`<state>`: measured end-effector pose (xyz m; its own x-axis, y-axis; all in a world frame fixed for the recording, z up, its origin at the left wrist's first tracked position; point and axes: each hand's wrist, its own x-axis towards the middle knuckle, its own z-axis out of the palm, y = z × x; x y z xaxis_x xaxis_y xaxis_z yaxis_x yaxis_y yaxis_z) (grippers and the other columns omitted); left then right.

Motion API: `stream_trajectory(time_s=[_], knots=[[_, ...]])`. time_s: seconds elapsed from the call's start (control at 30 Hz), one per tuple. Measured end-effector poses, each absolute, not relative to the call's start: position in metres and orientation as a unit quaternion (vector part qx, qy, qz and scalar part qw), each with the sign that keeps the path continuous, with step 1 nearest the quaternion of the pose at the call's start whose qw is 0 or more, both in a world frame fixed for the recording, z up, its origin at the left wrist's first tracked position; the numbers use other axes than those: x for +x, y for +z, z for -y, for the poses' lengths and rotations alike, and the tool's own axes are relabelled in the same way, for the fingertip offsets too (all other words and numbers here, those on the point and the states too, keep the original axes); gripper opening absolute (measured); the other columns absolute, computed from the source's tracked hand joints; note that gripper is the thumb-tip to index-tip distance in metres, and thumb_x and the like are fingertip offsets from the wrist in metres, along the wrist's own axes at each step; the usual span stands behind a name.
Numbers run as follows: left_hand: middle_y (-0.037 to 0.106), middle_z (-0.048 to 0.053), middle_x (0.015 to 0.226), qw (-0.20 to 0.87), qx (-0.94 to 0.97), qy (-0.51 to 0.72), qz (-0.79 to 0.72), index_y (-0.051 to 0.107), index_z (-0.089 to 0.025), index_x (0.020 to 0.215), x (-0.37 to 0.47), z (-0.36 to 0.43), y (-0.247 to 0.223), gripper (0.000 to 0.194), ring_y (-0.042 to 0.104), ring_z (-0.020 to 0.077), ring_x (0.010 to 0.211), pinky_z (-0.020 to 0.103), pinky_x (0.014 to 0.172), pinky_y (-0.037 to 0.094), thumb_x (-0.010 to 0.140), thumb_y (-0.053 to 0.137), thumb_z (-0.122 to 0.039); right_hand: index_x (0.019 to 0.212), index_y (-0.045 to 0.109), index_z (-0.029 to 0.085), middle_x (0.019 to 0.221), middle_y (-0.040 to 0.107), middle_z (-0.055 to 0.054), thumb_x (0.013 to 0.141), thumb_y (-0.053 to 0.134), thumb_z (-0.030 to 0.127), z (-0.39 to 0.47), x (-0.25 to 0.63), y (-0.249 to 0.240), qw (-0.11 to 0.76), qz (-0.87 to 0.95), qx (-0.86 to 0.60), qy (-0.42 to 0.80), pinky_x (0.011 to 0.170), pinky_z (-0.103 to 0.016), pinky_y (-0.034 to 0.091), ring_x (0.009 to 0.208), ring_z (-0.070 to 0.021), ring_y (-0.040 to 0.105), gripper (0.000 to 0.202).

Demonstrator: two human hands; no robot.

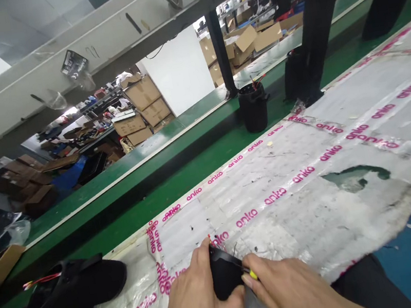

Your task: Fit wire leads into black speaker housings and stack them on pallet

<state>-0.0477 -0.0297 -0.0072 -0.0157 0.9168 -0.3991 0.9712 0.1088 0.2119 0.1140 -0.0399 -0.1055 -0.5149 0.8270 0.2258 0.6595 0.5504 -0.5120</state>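
My left hand (197, 301) is closed around a black fabric piece (225, 276) and steadies it on the covered bench, thumb on its near side. A bit of red shows at the piece's far tip. In my right hand (284, 282) is a slim tool (252, 274) with yellow on it, pinched between thumb and fingers. Its dark, narrow front part seems to lie along the edge of the black piece; its exact kind is hard to make out. Left of my hands rest black slippers (104, 279) with red wires (44, 279) sticking out.
White sheeting with pink printed tape (274, 195) covers the bench and has a torn hole (357, 176). Beyond it runs a green conveyor (191, 164) carrying a black fabric item (253, 110). A dark post (324, 15) and an overhead beam (101, 35) stand ahead. Cardboard boxes (146, 98) are stacked behind.
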Motion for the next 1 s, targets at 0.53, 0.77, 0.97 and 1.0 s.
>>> stream_trajectory(time_s=[0.53,0.77,0.97,1.0], knots=[[0.066,0.018,0.128,0.211,0.664,-0.092,-0.711,0.033,-0.009,0.15,-0.051,0.024,-0.018,0.085,0.066,0.04,0.112,0.048,0.094,0.05,0.075,0.056,-0.041,0.09,0.048,0.022,0.065,0.067,0.001,0.095,0.048,0.015,0.031,0.11,-0.094,0.159,0.859,-0.443,0.201,0.043,-0.034,0.018,0.053,-0.0249,0.068,0.008],[0.064,0.018,0.133,0.192,0.683,-0.082,-0.7,0.034,-0.011,0.149,-0.048,0.028,-0.015,0.081,0.065,0.0369,0.115,0.046,0.097,0.048,0.075,0.056,-0.038,0.096,0.05,0.021,0.071,0.066,0.0,0.098,0.04,0.016,0.04,0.113,-0.109,0.249,0.844,-0.436,0.189,0.049,-0.034,0.027,0.058,-0.0237,0.067,0.011],[0.06,0.016,0.138,0.209,0.678,-0.046,-0.703,0.034,-0.013,0.149,-0.044,0.033,-0.008,0.08,0.06,0.0366,0.123,0.047,0.104,0.044,0.079,0.057,-0.042,0.108,0.049,0.025,0.065,0.058,0.007,0.107,0.031,0.037,0.045,0.143,-0.092,0.466,0.679,-0.454,0.342,0.054,-0.027,0.038,0.055,-0.0162,0.06,0.021],[0.059,0.017,0.139,0.205,0.681,-0.049,-0.702,0.033,-0.012,0.15,-0.043,0.034,-0.006,0.082,0.06,0.0379,0.122,0.049,0.104,0.043,0.078,0.057,-0.042,0.105,0.049,0.027,0.063,0.056,0.008,0.107,0.033,0.039,0.045,0.148,-0.088,0.473,0.656,-0.469,0.354,0.054,-0.027,0.038,0.054,-0.0158,0.058,0.02]])
